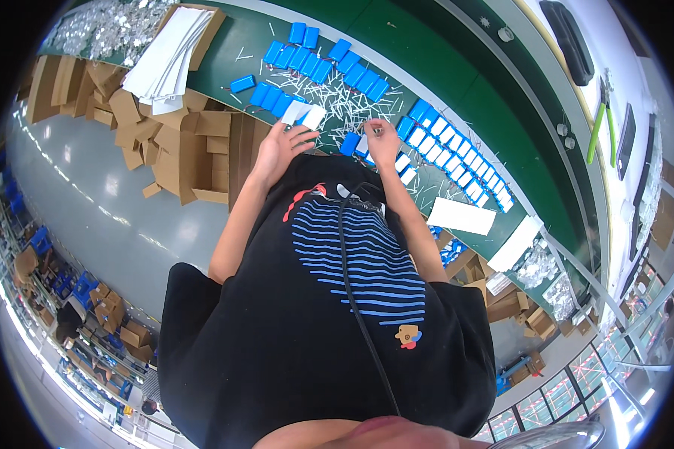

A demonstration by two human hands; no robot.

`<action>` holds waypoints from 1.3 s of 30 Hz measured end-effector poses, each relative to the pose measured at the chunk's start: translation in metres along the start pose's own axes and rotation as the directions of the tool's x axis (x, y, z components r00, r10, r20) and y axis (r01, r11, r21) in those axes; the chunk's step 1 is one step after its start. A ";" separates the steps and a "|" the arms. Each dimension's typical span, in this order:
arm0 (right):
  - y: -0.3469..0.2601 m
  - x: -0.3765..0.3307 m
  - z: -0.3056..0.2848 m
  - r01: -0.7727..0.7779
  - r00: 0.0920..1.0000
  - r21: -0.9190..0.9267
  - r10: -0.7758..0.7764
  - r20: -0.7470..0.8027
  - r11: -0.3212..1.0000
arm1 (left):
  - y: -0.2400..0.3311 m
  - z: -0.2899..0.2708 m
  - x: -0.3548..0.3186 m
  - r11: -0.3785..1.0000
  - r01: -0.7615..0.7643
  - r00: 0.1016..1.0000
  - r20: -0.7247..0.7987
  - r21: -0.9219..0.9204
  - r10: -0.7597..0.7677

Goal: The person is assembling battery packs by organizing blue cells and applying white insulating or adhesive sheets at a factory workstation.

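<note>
My left hand (278, 153) is open at the table's near edge, fingers spread, beside white slips (295, 113) that lie over blue packs. Whether its fingertips touch the slips I cannot tell. The fingers of my right hand (383, 141) are bent together in a pinch above the table; what they hold, if anything, is too small to make out. Just left of that hand lies a blue wrapped pack (349, 143), shaped like a battery pack. To its right, rows of blue packs with white labels (454, 153) run along the table. Unlabelled blue packs (307, 61) form groups farther off.
Thin white strips (335, 101) are scattered over the green table (236, 45). White sheets (168, 63) are stacked at the left, and a white card (463, 216) lies at right. Cardboard boxes (202, 153) stand left of me. Green-handled pliers (597, 133) lie beyond the table.
</note>
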State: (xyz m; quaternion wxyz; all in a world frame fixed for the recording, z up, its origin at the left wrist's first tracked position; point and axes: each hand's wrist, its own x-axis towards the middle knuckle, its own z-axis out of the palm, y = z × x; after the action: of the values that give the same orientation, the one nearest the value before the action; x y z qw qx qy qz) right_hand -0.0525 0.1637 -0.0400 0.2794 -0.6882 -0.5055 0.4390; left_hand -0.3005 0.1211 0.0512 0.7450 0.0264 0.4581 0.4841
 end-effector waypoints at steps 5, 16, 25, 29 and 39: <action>-0.084 -0.012 0.003 0.147 0.970 0.106 -0.164 0.177 0.983 | -0.004 -0.001 -0.001 0.998 0.064 0.988 0.140 0.014 -0.065; -0.060 -0.022 -0.010 0.225 0.973 0.088 -0.228 0.025 0.970 | 0.005 -0.003 -0.003 0.998 -0.021 0.983 -0.180 0.064 0.032; 0.052 -0.001 0.011 0.351 0.935 -0.444 -0.286 0.208 0.825 | 0.004 -0.040 -0.009 0.993 -0.016 1.000 -0.003 0.115 0.017; 0.054 -0.001 0.018 0.303 0.952 -0.491 -0.239 0.190 0.817 | -0.002 -0.041 -0.013 0.992 -0.018 1.000 0.020 0.124 0.015; 0.049 -0.002 0.020 0.278 0.961 -0.565 -0.224 0.164 0.777 | 0.000 -0.038 -0.021 0.990 -0.028 1.000 0.005 0.141 0.028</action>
State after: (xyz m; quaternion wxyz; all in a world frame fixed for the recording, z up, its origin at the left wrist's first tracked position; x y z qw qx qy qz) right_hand -0.0484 0.1442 -0.0896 0.0888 -0.6471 -0.7142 0.2514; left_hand -0.3297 0.0905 0.0429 0.7351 0.0862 0.4896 0.4608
